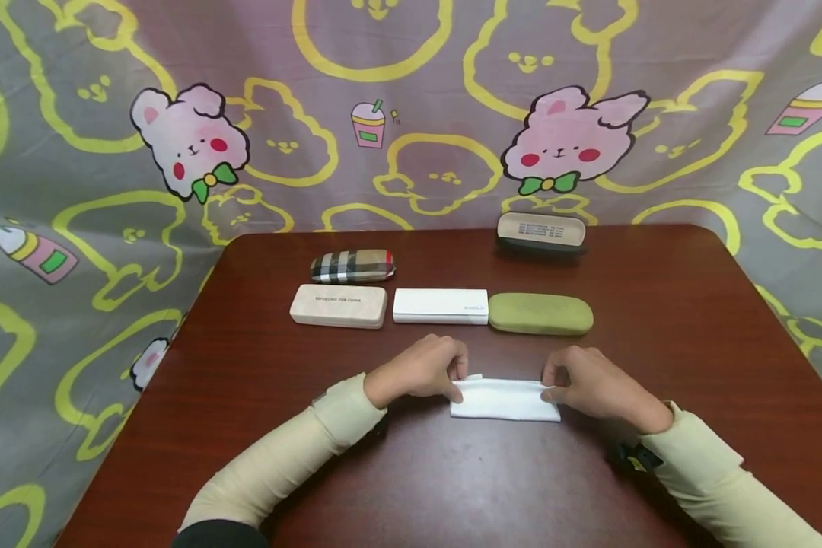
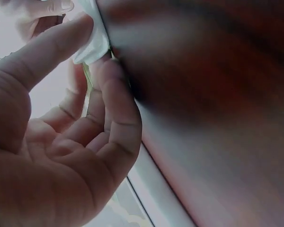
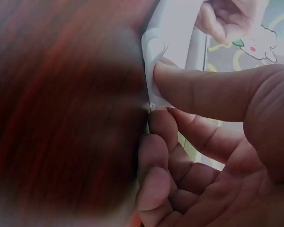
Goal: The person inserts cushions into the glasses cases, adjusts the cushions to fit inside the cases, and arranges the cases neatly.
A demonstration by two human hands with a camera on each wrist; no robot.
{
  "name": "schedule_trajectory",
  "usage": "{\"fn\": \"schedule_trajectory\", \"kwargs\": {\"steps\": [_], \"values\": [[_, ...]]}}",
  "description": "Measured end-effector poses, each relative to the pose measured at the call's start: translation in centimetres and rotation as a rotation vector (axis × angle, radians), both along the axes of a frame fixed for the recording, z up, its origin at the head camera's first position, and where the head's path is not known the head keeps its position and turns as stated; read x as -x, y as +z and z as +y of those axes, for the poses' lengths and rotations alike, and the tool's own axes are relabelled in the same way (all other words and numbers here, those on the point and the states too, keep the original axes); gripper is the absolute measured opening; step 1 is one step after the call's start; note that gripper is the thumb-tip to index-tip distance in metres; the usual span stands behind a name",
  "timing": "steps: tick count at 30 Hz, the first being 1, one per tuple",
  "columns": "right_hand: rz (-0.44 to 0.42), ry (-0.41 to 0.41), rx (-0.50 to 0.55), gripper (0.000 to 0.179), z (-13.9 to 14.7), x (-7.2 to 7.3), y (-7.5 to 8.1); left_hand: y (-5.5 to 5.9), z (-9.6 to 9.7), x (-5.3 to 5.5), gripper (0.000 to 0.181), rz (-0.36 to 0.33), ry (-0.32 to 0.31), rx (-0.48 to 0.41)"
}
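A folded white cloth [image 1: 505, 400] lies flat on the brown table in the head view. My left hand [image 1: 427, 367] pinches its left end between thumb and fingers. At the opposite end, my right hand [image 1: 599, 384] pinches the cloth the same way. The left wrist view has the left thumb [image 2: 61, 45] against the white cloth [image 2: 95, 33], fingers curled beneath. From the right wrist, the right thumb [image 3: 203, 90] presses on the folded edge of the cloth [image 3: 168, 38], with the fingertips below it.
Behind the cloth stand a beige glasses case [image 1: 339, 307], a white case [image 1: 441, 306] and a green case [image 1: 541, 313] in a row. Farther back are a plaid case [image 1: 352, 266] and a dark case with a beige face [image 1: 541, 230]. A patterned curtain [image 1: 411, 114] hangs behind the table.
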State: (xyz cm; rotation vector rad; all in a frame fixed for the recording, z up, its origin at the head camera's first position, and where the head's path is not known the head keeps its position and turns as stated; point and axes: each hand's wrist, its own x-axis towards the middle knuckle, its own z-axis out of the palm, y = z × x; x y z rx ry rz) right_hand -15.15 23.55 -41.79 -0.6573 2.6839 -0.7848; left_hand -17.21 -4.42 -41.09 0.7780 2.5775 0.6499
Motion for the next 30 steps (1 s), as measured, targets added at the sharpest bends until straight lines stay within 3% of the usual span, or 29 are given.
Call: {"fn": "schedule_trajectory", "kwargs": {"steps": [4,9,14,17,24,30], "values": [[-0.002,0.019,0.067,0.02,0.5,-0.2,0.1,-0.1,0.1,-0.2,0.031,-0.059,0.015,-0.028],[-0.093,0.022,0.246,0.017,1.1,-0.2,-0.1,-0.2,-0.2,-0.1,0.018,-0.069,-0.015,-0.07],[-0.149,0.008,0.343,0.011,1.2,-0.3,-0.6,-0.1,-0.5,-0.1,0.017,-0.126,0.012,-0.158],[-0.13,0.0,0.316,0.009,1.0,-0.5,-0.6,0.0,-0.5,0.0,0.014,-0.171,0.041,-0.211],[0.003,0.003,0.108,0.009,-0.3,-1.0,-0.7,0.0,-0.7,0.1,0.012,-0.186,0.048,-0.242],[0.107,0.005,0.087,0.02,-0.6,-1.4,-1.0,-0.2,-0.8,-0.1,0.014,-0.21,0.048,-0.25]]}}
